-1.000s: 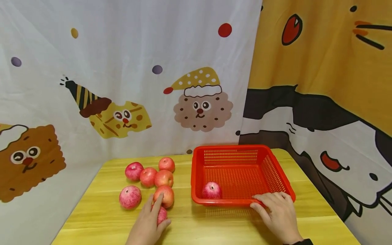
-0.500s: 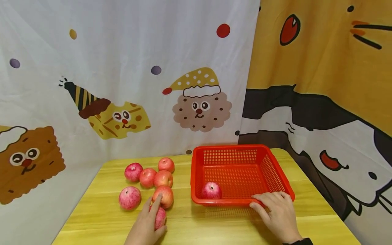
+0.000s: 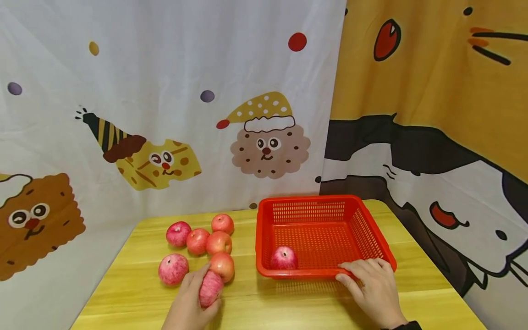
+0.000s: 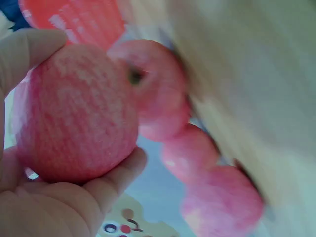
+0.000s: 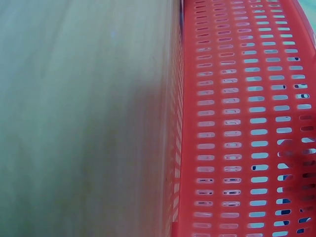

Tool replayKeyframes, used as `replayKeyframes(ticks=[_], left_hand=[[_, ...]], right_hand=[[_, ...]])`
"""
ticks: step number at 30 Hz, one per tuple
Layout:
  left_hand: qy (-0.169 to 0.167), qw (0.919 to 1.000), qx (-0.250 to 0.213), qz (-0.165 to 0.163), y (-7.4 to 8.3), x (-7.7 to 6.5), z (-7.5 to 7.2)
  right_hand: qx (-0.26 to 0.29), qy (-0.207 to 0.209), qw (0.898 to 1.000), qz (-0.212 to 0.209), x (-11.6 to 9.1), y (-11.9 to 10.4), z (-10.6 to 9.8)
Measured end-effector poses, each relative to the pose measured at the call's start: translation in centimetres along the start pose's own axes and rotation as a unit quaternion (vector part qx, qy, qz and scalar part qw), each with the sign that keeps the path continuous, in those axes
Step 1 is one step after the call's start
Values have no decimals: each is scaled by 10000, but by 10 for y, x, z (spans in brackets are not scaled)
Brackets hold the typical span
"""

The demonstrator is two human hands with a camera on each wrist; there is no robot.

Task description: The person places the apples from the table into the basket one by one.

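Note:
My left hand (image 3: pixel 187 298) grips a pink striped apple (image 3: pixel 211 288) at the near end of the apple group. The left wrist view shows this apple (image 4: pixel 79 113) between thumb and fingers. Just beyond it, a smoother orange-red apple (image 3: pixel 222 266) overlaps it in the head view. My right hand (image 3: pixel 374 288) holds the front rim of a red plastic basket (image 3: pixel 305 273) near its right corner, fingers over the rim and thumb outside. One pink apple (image 3: pixel 284 258) sits in the basket's front left corner. In the right wrist view only the basket's slotted side (image 5: pixel 244 126) shows, without the hand.
Several other apples lie left of the basket: a striped one (image 3: pixel 173 269) beside my left hand, a dark pink one (image 3: pixel 178 233) and a small one (image 3: pixel 222 224) farther back. The wooden table (image 3: pixel 119 284) ends at a printed curtain (image 3: pixel 173 91) behind.
My left hand has closed round the near striped apple and shifted it slightly left and toward me; its fingers have left the orange-red apple. My right hand has stayed on the rim.

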State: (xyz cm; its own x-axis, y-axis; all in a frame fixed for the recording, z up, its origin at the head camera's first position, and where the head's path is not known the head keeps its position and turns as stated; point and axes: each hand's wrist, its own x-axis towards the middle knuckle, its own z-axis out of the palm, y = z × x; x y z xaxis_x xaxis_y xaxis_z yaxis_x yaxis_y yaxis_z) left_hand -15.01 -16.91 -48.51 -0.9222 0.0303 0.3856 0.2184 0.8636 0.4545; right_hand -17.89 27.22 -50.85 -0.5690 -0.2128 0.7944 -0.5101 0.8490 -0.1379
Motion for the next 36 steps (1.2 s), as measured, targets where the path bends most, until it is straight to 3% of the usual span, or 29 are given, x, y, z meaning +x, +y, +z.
replayKeyframes(ticks=[3, 7, 10, 14, 18, 22, 28, 33, 36], left_hand=[[491, 9971, -257, 530, 15, 7, -6], [702, 9883, -856, 1052, 45, 25, -9], [562, 9829, -1269, 1212, 71, 41, -4], [127, 9741, -1806, 1357, 103, 64, 11], [-554, 9701, -2080, 1119, 127, 87, 33], [-1121, 9735, -1738, 977, 139, 104, 57], [-1523, 9764, -1161, 994, 143, 114, 87], [-1714, 9728, -1251, 931, 149, 118, 95], [-1954, 9656, -1509, 818, 149, 120, 96]], right_hand=[[11, 41, 10000, -26, 0, 0, 0], [4, 121, 9999, -67, 1, 0, 1], [-38, 147, 9998, -89, 1, 0, 1], [-66, 98, 9999, -63, 0, 1, 2], [-65, 133, 9999, -80, 0, 1, 3], [-50, 217, 9997, -102, 1, 0, 2], [-93, 29, 9999, -31, 0, -1, 0], [-125, 7, 9999, -4, 0, -1, 0], [-120, 112, 9998, -76, 2, -1, 1]])
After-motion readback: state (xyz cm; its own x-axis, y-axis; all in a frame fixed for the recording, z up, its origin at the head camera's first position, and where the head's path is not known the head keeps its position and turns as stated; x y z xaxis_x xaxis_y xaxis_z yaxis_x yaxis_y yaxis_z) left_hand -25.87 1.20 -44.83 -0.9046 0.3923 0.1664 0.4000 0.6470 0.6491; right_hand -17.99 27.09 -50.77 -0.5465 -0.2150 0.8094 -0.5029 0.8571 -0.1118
